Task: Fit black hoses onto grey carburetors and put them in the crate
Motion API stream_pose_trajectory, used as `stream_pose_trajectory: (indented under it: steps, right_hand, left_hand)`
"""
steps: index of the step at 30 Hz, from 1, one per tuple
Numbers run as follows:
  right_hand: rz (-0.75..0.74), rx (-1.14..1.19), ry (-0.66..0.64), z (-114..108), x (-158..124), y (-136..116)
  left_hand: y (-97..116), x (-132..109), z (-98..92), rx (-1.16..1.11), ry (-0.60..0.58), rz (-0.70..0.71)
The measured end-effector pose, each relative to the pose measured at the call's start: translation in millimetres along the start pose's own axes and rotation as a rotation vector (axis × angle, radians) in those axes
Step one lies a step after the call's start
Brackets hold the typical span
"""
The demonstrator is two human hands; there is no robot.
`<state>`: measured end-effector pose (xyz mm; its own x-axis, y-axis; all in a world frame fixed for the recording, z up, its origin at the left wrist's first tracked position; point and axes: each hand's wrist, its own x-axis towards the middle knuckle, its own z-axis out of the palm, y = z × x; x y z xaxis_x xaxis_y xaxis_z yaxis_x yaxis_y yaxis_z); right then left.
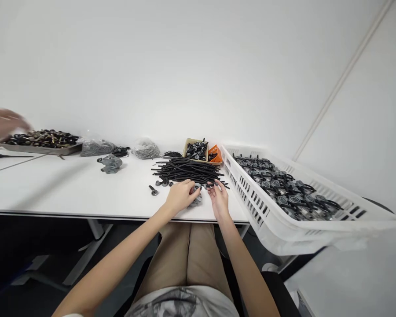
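Close to the table's front edge, my left hand (181, 193) is closed on a grey metal part (196, 200), whose lower side shows below the fingers. Just to its right, my right hand (219, 199) pinches a small black plug with a grey disc end (208, 186). Behind both hands lies a pile of black rubber tubes (188, 170). A few black plugs with grey disc ends (154, 191) rest on the white table to the left of my left hand.
A white slatted crate (251, 198) of assembled parts stands at the right. Behind the tubes are a beige tray (185, 152) and an orange bin (219, 154). Grey castings (110, 163), bags (145, 149) and a metal tray (61, 150) sit leftward. Another person's blurred hand (5, 125) is far left.
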<state>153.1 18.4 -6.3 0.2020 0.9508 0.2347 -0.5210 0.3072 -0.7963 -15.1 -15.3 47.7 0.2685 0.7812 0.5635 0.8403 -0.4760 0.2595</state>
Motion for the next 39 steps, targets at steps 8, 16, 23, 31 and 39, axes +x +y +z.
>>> stream_pose_trajectory:
  steps: [8, 16, 23, 31, 39]
  right_hand:
    - [0.088, 0.127, -0.047, 0.8, -1.1, -9.8]
    - [0.164, 0.158, -0.192, 6.1, -6.9, -15.6]
    - [0.116, 0.082, -0.209, 2.9, -2.7, -6.9]
    - [-0.038, 0.032, -0.224, 3.5, -2.3, -1.2]
    - [-0.041, -0.158, -0.313, 4.2, -9.4, -1.2]
  left_hand:
    - [-13.6, -6.6, 37.5, -0.750, -0.041, -0.234]
    - [-18.8, -15.4, 40.0, -0.979, -0.264, -0.114]
    - [-21.3, -16.8, 43.9, -1.043, -0.295, -0.136]
    - [-14.7, -17.3, 41.9, -0.897, -0.207, -0.182]
    - [-13.2, -18.6, 39.1, -0.812, -0.155, -0.264]
